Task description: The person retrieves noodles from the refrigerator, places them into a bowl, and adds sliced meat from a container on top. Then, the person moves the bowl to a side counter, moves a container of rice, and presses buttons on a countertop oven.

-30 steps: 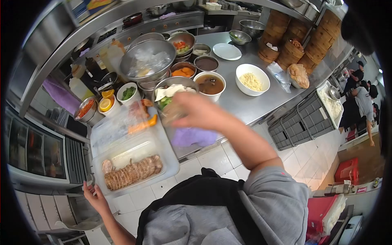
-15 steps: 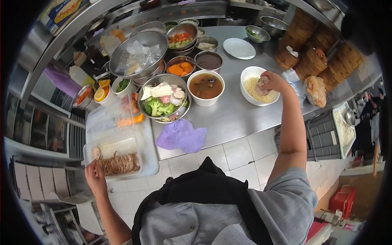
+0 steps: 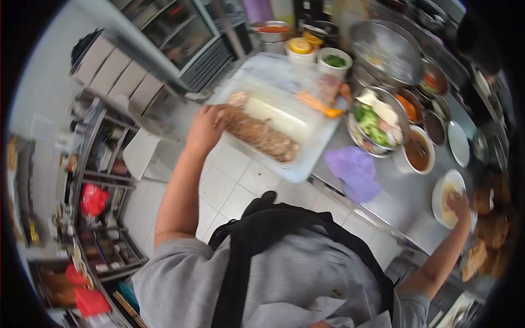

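Note:
At the left end of a row of sliced meat (image 3: 261,135), my left hand (image 3: 205,130) is closed, its fingertips pressed on the end slices. The row lies in a clear plastic container (image 3: 281,113), with one loose pale slice (image 3: 237,99) by its far left corner. Far to the right, my right hand (image 3: 459,204) reaches down into a white bowl (image 3: 438,198) of noodles. Its fingers are blurred and partly hidden, so I cannot make out whether they hold anything.
Beside the container a purple cloth (image 3: 353,172) lies on the steel counter (image 3: 402,199). Behind it stand a metal bowl of broccoli and sliced food (image 3: 377,123), a tub of brown soup (image 3: 418,153) and a white plate (image 3: 458,143). Bamboo steamers (image 3: 492,197) line the far right.
My view has swung left, towards the meat container. My right hand, earlier holding a piece of meat over the noodles, is now lower in the bowl. My left hand stays at the meat row.

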`<control>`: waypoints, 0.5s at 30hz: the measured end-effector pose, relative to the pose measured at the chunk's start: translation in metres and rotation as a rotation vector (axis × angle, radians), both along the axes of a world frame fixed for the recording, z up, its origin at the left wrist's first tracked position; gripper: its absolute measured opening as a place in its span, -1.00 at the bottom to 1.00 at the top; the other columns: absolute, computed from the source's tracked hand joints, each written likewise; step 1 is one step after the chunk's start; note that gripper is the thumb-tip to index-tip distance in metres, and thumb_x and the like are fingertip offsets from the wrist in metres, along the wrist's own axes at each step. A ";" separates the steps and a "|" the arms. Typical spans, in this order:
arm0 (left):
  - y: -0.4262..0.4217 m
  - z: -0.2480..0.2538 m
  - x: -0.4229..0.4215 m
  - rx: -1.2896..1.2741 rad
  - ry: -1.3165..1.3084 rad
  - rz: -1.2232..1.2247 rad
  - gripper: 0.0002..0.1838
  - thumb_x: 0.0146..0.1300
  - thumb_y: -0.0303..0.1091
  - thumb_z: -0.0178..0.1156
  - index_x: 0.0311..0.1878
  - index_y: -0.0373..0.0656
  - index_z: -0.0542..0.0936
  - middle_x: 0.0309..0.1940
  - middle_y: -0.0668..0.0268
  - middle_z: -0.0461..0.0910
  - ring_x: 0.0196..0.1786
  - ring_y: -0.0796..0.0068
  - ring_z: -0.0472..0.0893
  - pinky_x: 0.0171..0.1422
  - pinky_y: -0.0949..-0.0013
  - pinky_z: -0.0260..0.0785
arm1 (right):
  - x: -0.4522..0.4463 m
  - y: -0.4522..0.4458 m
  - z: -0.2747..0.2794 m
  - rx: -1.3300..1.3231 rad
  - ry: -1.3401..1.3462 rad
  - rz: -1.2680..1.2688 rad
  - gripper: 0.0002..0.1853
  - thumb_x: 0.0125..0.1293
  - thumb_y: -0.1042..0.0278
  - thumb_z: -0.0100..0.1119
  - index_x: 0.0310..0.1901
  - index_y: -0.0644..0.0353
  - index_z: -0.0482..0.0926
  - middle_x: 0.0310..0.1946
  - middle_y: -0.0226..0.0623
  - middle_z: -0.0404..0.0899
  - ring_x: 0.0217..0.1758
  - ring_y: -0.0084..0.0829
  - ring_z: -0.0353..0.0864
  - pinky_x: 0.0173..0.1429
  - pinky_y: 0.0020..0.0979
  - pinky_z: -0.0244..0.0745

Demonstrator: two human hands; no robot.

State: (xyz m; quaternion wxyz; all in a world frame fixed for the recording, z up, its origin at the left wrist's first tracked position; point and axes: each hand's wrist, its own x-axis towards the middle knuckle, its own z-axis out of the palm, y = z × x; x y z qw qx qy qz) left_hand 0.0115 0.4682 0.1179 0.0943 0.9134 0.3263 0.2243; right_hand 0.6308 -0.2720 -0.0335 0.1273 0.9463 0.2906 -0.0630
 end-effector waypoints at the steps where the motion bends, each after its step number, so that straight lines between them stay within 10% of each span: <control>1: 0.011 -0.001 -0.003 0.033 -0.013 0.023 -0.70 0.14 -0.45 0.16 -0.01 -0.12 0.57 -0.07 0.08 0.52 -0.01 0.04 0.51 0.08 0.18 0.37 | -0.096 0.086 0.083 0.294 -0.070 -0.481 -0.03 -0.10 -0.02 0.37 0.36 0.15 0.16 0.23 0.02 0.30 0.28 0.01 0.30 0.37 -0.16 0.19; 8: 0.090 -0.008 0.013 -0.109 -0.002 -0.081 -0.77 0.23 -0.45 0.09 -0.06 -0.14 0.60 -0.22 0.11 0.60 -0.16 0.13 0.59 -0.06 0.26 0.44 | -0.114 0.074 0.038 0.235 -0.141 -0.268 -0.28 0.22 0.15 0.05 0.37 0.28 0.12 0.32 0.12 0.15 0.35 0.04 0.20 0.40 -0.17 0.15; 15: 0.128 -0.007 0.042 -0.199 0.230 -0.337 -0.77 0.23 -0.42 0.09 -0.06 -0.14 0.61 -0.13 0.10 0.59 -0.05 0.13 0.57 0.04 0.23 0.41 | -0.175 0.156 0.121 0.460 -0.562 -0.160 -0.53 0.30 0.35 0.08 0.23 0.24 0.35 0.20 0.03 0.36 0.22 -0.02 0.39 0.27 -0.21 0.32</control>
